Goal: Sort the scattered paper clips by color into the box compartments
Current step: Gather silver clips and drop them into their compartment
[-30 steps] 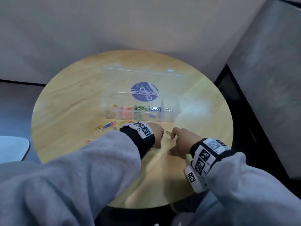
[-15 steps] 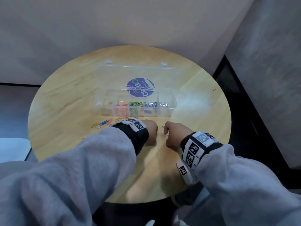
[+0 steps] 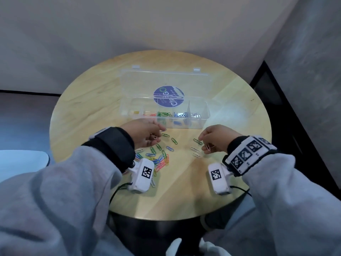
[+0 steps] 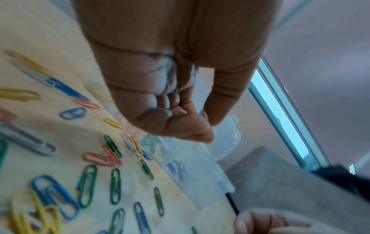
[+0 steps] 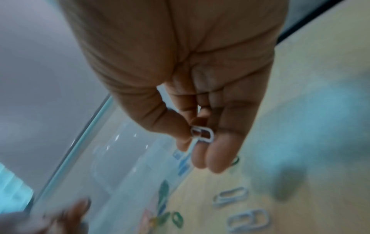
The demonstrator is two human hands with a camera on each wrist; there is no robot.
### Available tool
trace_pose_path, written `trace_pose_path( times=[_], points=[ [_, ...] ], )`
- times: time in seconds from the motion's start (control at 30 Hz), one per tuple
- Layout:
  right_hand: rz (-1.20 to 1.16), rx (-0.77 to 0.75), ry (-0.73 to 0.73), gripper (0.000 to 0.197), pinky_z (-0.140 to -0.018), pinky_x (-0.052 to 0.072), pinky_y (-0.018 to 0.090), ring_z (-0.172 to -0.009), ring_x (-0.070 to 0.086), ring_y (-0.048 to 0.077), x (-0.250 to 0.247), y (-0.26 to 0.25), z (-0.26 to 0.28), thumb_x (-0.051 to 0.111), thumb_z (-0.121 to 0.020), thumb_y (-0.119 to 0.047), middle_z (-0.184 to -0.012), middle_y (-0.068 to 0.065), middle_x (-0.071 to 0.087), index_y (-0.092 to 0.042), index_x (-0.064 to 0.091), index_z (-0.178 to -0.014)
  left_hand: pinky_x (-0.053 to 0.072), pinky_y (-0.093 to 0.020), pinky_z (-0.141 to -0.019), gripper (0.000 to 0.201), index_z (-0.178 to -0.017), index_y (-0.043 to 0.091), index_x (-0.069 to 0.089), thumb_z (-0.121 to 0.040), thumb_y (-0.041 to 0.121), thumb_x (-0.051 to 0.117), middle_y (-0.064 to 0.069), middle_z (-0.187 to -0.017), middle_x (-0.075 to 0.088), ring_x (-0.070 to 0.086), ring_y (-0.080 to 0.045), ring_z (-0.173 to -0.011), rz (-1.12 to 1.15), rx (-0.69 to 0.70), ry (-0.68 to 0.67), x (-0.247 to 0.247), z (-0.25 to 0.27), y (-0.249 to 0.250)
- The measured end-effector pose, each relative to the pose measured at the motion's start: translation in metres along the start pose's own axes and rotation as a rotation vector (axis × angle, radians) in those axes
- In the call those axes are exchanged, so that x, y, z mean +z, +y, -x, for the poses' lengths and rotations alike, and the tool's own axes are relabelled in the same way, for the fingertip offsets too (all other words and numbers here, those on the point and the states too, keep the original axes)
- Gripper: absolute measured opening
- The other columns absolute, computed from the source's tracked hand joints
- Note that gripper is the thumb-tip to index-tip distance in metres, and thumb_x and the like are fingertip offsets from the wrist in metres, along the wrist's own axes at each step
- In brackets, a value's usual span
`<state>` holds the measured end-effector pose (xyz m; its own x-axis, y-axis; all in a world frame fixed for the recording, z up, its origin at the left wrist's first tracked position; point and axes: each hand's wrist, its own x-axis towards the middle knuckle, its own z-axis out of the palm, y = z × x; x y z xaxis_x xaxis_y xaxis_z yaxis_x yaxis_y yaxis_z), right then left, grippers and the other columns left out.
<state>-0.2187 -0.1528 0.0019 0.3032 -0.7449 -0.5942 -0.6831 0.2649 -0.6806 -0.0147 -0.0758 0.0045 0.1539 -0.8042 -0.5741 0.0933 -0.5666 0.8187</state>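
Observation:
A clear compartment box (image 3: 203,124) stands open mid-table, its lid laid back with a round blue sticker (image 3: 168,97). Its compartments hold yellow, red, green (image 3: 163,114), blue and silver (image 3: 195,115) clips. Loose paper clips of mixed colours (image 3: 158,157) (image 4: 88,186) lie on the table in front of the box. My left hand (image 3: 156,134) hovers over them, fingers curled, pinching a small clip (image 3: 155,137). My right hand (image 3: 204,145) pinches a silver clip (image 5: 202,134) between thumb and fingers. Green and silver clips (image 3: 195,149) lie just below it.
The round wooden table (image 3: 83,111) sits in a corner, with walls behind and to the right. A dark gap runs along its right side. A pale object (image 3: 22,163) lies off the left edge. Wrist cameras (image 3: 143,174) hang under both wrists.
Both hands were pressed low on the table over the clips. Now they are lifted and apart, each pinching a clip. The pile under my left arm has come into view.

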Motion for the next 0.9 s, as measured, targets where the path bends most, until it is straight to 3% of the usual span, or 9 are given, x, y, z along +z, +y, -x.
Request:
trace_pose_path(
  times=[0.07, 0.13, 0.23, 0.33, 0.4, 0.6, 0.73, 0.9],
  points=[
    [-0.131, 0.031, -0.011, 0.024, -0.052, 0.046, 0.022, -0.059, 0.049, 0.015, -0.005, 0.002, 0.0, 0.039, -0.094, -0.001, -0.071, 0.007, 0.046, -0.006, 0.054, -0.076, 0.044, -0.012, -0.041, 0.024, -0.08, 0.009, 0.058, -0.09, -0.005, 0.042, -0.007, -0.07, 0.047, 0.051, -0.007, -0.042, 0.097, -0.007, 0.027, -0.003, 0.006, 0.0],
    [-0.044, 0.024, -0.017, 0.019, -0.051, 0.037, 0.021, -0.056, 0.042, 0.014, -0.006, 0.009, -0.002, 0.044, -0.093, -0.002, -0.069, 0.005, 0.045, -0.007, 0.056, -0.079, 0.037, -0.011, -0.035, 0.023, -0.079, 0.008, 0.059, -0.09, -0.002, 0.042, -0.006, -0.067, 0.044, 0.047, -0.005, -0.036, 0.062, -0.02, 0.059, -0.007, 0.011, -0.003],
    [0.288, 0.0, -0.027, 0.005, -0.052, 0.037, 0.022, -0.056, 0.041, 0.014, -0.005, 0.018, -0.004, 0.057, -0.086, -0.008, -0.067, 0.002, 0.048, -0.01, 0.061, -0.087, 0.03, -0.018, -0.041, 0.014, -0.082, 0.007, 0.061, -0.09, 0.008, 0.049, -0.003, -0.065, 0.041, 0.035, -0.012, -0.048, -0.377, -0.014, 0.085, -0.014, 0.018, -0.008],
    [0.471, -0.016, -0.003, 0.009, -0.053, 0.038, 0.021, -0.06, 0.044, 0.012, 0.004, 0.021, -0.004, 0.064, -0.081, -0.014, -0.07, -0.004, 0.05, -0.019, 0.061, -0.089, 0.04, -0.024, -0.06, 0.013, -0.09, 0.014, 0.067, -0.084, 0.022, 0.058, 0.003, -0.07, 0.056, 0.046, -0.013, -0.06, -0.92, 0.037, 0.11, -0.015, 0.028, -0.017],
    [0.582, -0.023, 0.05, 0.013, -0.055, 0.038, 0.022, -0.066, 0.05, 0.01, 0.011, 0.023, -0.004, 0.064, -0.078, -0.02, -0.077, -0.008, 0.053, -0.028, 0.058, -0.085, 0.041, -0.023, -0.062, 0.012, -0.09, 0.021, 0.065, -0.082, 0.022, 0.057, 0.01, -0.074, 0.058, 0.05, -0.008, -0.065, -1.103, 0.04, 0.098, -0.01, 0.036, -0.021],
    [0.708, -0.07, 0.091, 0.015, -0.057, 0.039, 0.024, -0.074, 0.051, 0.012, 0.021, 0.025, -0.011, 0.063, -0.078, -0.019, -0.078, -0.01, 0.049, -0.028, 0.056, -0.087, 0.029, -0.021, -0.048, 0.014, -0.079, 0.026, 0.057, -0.078, 0.014, 0.062, 0.012, -0.065, 0.048, 0.042, -0.003, -0.056, -1.243, 0.0, 0.05, -0.002, 0.042, -0.033],
    [0.735, -0.098, 0.105, 0.017, -0.062, 0.04, 0.026, -0.075, 0.051, 0.015, 0.018, 0.027, -0.015, 0.068, -0.077, -0.022, -0.075, -0.009, 0.048, -0.026, 0.054, -0.084, 0.027, -0.022, -0.047, 0.021, -0.081, 0.027, 0.055, -0.074, 0.008, 0.063, 0.008, -0.063, 0.046, 0.041, -0.006, -0.056, -1.308, -0.019, -0.02, 0.004, 0.042, -0.038],
    [0.742, -0.137, 0.09, 0.018, -0.06, 0.042, 0.026, -0.064, 0.048, 0.01, 0.016, 0.031, -0.018, 0.07, -0.076, -0.024, -0.07, -0.012, 0.043, -0.029, 0.054, -0.081, 0.029, -0.023, -0.051, 0.021, -0.092, 0.031, 0.06, -0.078, 0.015, 0.063, 0.008, -0.066, 0.043, 0.04, -0.006, -0.058, -1.362, 0.056, -0.184, 0.005, 0.038, -0.042]
  ],
)
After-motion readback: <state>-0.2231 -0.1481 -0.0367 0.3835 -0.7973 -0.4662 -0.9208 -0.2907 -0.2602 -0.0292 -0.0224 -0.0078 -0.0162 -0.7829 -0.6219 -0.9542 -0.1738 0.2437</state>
